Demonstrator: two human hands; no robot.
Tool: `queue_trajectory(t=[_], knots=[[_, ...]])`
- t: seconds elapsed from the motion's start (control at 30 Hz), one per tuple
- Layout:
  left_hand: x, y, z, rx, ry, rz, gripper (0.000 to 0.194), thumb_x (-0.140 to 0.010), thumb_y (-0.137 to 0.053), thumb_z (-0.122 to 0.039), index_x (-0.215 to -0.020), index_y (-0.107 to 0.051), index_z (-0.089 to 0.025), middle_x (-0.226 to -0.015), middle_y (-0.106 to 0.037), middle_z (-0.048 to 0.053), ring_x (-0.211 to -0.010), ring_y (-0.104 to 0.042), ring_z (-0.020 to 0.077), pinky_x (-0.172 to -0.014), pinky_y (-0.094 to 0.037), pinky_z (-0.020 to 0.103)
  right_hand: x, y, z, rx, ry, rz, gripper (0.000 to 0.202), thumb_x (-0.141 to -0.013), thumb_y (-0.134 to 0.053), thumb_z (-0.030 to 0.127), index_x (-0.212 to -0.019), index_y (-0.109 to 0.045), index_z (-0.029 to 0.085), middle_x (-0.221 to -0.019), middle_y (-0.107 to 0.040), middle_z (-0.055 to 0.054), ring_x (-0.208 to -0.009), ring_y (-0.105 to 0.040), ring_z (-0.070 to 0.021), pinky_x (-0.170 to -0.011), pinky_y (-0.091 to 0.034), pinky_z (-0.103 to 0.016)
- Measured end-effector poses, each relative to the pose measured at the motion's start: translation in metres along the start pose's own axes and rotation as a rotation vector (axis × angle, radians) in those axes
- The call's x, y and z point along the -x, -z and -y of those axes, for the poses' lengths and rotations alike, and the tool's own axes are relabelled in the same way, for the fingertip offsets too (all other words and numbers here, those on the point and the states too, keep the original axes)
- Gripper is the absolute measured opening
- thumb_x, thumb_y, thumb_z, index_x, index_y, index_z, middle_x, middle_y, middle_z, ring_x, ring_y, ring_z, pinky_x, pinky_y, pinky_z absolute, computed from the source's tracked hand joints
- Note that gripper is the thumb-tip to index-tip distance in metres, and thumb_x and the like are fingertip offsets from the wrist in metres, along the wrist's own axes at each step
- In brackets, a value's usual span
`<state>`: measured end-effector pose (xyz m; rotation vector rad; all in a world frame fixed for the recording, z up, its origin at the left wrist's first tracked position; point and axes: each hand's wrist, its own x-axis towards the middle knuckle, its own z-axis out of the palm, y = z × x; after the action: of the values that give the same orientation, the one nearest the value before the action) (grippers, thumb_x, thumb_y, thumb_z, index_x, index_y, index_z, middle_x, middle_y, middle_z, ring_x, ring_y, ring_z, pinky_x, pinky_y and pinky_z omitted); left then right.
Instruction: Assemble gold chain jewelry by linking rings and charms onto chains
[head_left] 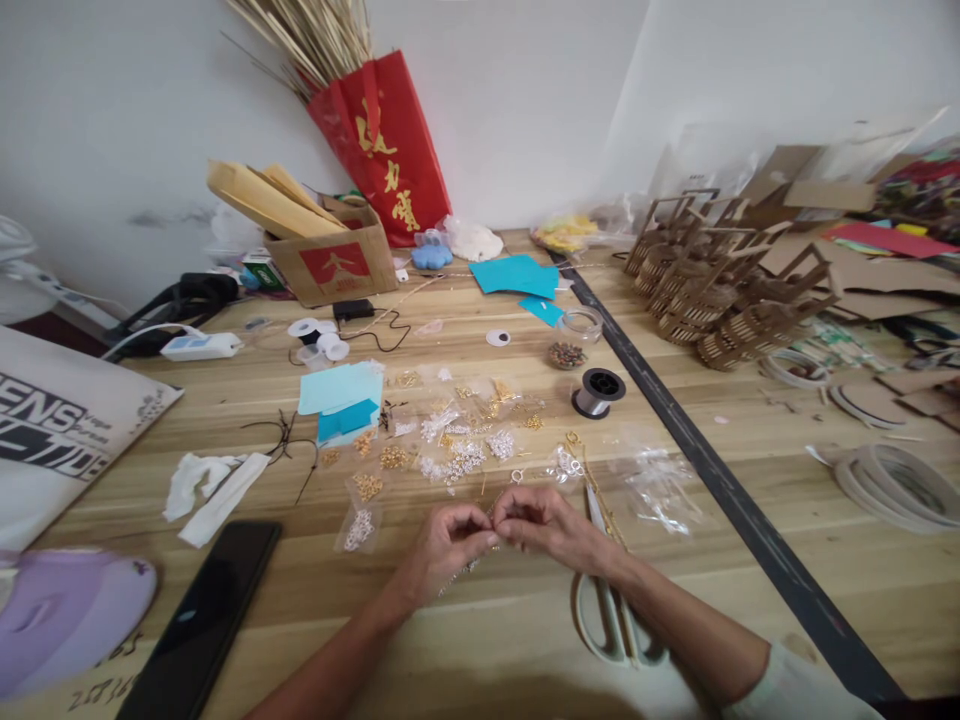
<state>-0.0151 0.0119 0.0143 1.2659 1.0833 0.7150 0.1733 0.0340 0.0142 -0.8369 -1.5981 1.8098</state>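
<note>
Closest to me on this side of the table (525, 665), a black phone (206, 620) lies at the lower left, and a pair of pale-handled scissors (615, 628) lies at the right, passing under the person's right wrist. Just ahead, the left hand (448, 545) and right hand (546, 522) meet, fingertips almost touching. Both look pinched together, grasping a thin beaded chain (469, 567); part of it dangles under the left hand, and the exact spot they grip is too small for me to make out.

Beside the scissor blades runs a gold chain (606, 505), with a heap of clear plastic bags (660, 490) to its right. White strips (225, 497) lie beyond the phone. Right past the fingers I see little packets: silver beads (358, 527), gold beads (367, 487) and more spread behind them. Rolls of pale tape (900, 485) sit far off to the right.

Farther on come blue cards (341, 390) at the left, a spool of wire (598, 393) and a small tub of mixed beads (567, 354). Behind stand brown slatted baskets (701, 285) on the right and, on the left, a carton (337, 265). A red bag (394, 150) stuffed with dry stalks (322, 40) leans at the wall (525, 100).
</note>
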Motion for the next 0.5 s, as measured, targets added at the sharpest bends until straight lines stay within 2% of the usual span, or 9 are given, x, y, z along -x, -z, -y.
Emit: queue_trajectory(t=[0.5], knots=[[0.0002,-0.0022,0.0001,0.105,-0.006,-0.008,0.028,-0.068,-0.076,-0.041,-0.065,-0.068,-0.015,-0.061,-0.06,0.001,-0.057,-0.048,0.0117,-0.057,-0.036,0.023,0.0025,-0.0056,0.006,0.051,0.077,-0.115,0.031,-0.085,-0.062,0.046,-0.077,-0.06,0.017,-0.062,-0.051,0.003,-0.055,-0.044,-0.0098,-0.051,-0.033,-0.022]])
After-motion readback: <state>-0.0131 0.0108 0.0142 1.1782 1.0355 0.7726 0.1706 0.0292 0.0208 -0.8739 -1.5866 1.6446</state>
